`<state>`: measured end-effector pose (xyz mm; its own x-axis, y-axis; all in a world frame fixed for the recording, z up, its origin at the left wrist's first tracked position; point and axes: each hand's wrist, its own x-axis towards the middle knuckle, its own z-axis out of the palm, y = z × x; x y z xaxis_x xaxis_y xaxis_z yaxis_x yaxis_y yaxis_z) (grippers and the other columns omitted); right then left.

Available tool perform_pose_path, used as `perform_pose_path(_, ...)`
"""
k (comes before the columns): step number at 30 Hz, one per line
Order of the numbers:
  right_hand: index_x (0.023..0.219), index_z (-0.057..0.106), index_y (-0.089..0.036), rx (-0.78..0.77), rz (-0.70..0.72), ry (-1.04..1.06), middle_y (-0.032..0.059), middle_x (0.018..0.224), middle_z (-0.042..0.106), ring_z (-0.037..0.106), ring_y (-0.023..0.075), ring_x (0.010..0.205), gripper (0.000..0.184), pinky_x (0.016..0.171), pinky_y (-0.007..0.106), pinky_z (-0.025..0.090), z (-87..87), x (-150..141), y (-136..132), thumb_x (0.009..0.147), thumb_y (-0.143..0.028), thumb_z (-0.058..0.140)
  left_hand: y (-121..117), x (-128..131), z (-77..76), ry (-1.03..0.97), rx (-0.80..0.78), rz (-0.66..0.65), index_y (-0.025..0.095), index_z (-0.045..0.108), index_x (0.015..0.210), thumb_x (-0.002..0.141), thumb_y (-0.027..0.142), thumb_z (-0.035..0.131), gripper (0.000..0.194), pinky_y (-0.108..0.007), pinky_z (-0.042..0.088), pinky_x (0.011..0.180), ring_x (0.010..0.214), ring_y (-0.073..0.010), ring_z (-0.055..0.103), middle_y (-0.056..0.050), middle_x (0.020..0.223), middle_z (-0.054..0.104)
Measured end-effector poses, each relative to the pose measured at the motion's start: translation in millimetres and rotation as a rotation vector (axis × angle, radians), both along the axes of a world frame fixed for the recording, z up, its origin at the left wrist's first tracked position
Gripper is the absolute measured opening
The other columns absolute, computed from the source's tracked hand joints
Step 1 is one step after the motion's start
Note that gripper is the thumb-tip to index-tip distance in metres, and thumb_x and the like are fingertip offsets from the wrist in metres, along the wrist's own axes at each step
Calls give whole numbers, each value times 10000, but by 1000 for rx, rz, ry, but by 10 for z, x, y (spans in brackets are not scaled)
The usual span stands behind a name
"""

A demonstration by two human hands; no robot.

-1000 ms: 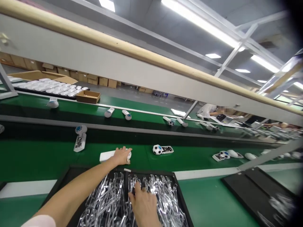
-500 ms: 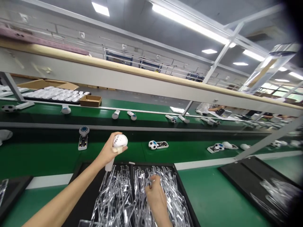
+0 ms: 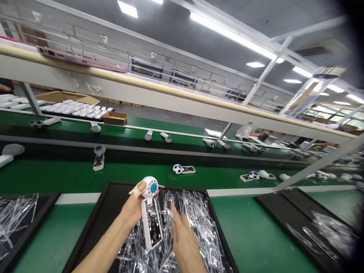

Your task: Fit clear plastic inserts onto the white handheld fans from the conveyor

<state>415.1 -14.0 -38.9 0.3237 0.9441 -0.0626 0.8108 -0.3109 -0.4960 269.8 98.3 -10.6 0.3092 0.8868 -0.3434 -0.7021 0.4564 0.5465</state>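
White device (image 3: 151, 220) turned over since earlier frame, circuit board (image 3: 154, 227) now showing

Right hand (image 3: 184, 238) at clear plastic pieces (image 3: 200, 216) in black tray (image 3: 106, 203); whether fingers grip one, cannot tell. Left hand (image 3: 133, 207): fingers clamped on device's round head (image 3: 150, 186), above tray. Beyond: football-patterned unit (image 3: 184, 169) lying on green belt (image 3: 136, 170).

The white device (image 3: 151, 214) is held in the left hand (image 3: 132, 206), round head (image 3: 148, 182) uppermost, body (image 3: 147, 232) slanting slightly rightward below. A blue disc (image 3: 153, 188) marks the head; the body's open face exposes a circuit board (image 3: 154, 224). Clear plastic pieces (image 3: 199, 216) lie loosely overlapped beneath.
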Motion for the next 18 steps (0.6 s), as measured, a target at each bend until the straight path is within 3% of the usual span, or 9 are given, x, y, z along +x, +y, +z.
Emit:
perform_pose_path(2, 1395, 314, -273, -46, 112, -140, 101, 886, 639, 603, 194, 567, 569, 511, 288, 427, 83, -56, -55, 854, -103, 278, -41, -21, -12, -10, 8, -1, 158, 568, 877, 606, 317, 768, 372, -341, 547, 663, 735, -232, 668, -73, 789, 690)
perform_pose_path(5, 1406, 291, -259, 13, 142, -119, 32, 618, 599, 565, 195, 494, 531, 477, 278, 390, 213, -155, -108, 895, -138, 212, -91, -57, 12, 14, 24, 1, 144, 597, 867, 617, 340, 761, 358, -321, 547, 663, 715, -215, 665, -75, 791, 693)
perform_pose_path(8, 1394, 300, -305, 180, 90, -119, 56, 770, 600, 588, 217, 622, 463, 528, 305, 427, 252, -302, -85, 941, -334, 210, -161, -48, 65, 18, 28, 17, 141, 609, 876, 614, 350, 762, 368, -321, 540, 679, 711, -211, 661, -69, 780, 691)
perform_pose_path(11, 1393, 311, -273, 305, 71, -165, 98, 875, 550, 567, 251, 724, 493, 573, 353, 461, 174, -469, -7, 927, -418, 236, -251, 10, 100, 12, 40, 24, 142, 608, 927, 639, 358, 745, 385, -311, 529, 715, 748, -206, 658, -63, 811, 690)
perform_pose_path(14, 1409, 275, -258, 377, 58, -138, 134, 955, 533, 562, 291, 835, 517, 627, 404, 489, 60, -591, 46, 923, -429, 238, -310, 61, 127, 28, 45, 44, 150, 601, 967, 650, 354, 735, 400, -296, 520, 751, 796, -199, 653, -54, 870, 687)
perform_pose_path(16, 1408, 257, -316, 400, 34, -103, 146, 1098, 530, 549, 321, 968, 505, 728, 466, 485, 10, -633, 37, 919, -444, 261, -313, 75, 161, 24, 28, 71, 147, 602, 950, 625, 344, 748, 408, -310, 519, 761, 804, -212, 653, -55, 850, 687)
perform_pose_path(18, 1417, 178, -377, 361, 20, 12, 119, 1215, 517, 564, 317, 1006, 507, 732, 467, 495, -4, -642, -2, 921, -463, 247, -294, 83, 202, -1, 21, 82, 145, 604, 929, 600, 336, 761, 411, -337, 519, 772, 811, -233, 655, -62, 817, 690)
